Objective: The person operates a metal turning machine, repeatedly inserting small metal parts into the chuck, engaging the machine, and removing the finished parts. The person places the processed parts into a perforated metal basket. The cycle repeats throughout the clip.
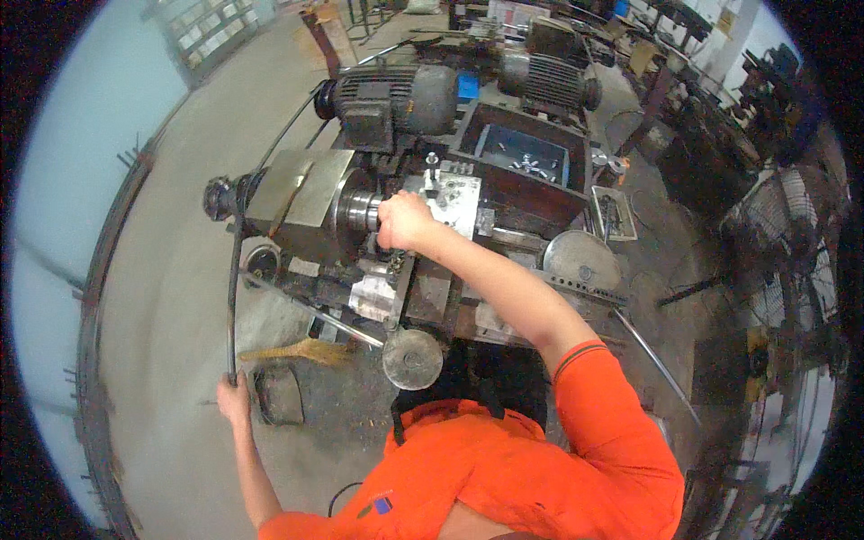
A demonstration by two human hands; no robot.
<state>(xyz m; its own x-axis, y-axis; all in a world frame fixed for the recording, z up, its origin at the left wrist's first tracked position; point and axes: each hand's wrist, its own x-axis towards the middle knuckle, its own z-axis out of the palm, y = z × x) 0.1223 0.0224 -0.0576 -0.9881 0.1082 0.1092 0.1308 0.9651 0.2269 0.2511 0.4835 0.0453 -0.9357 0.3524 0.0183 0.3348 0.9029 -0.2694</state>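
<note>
A small lathe-like machine stands before me, its round metal chuck [356, 211] beside a boxy headstock with a flat metal cover [301, 187]. My right hand [405, 219] is closed at the front of the chuck; whatever its fingers hold is hidden. Right of that hand lies a bright metal tool slide [457, 202] with an upright bolt. Low on the left, my left hand [234, 396] grips the lower end of a long dark lever [235, 301], which runs up past the left end of the headstock.
Behind the headstock sits a grey electric motor [396, 101]. A dark metal box [531, 193] holds a blue tray with small shiny parts. Round discs [412, 358] and a slanting rod [657, 360] stick out toward me. A straw broom [301, 352] and a dustpan [279, 396] lie below.
</note>
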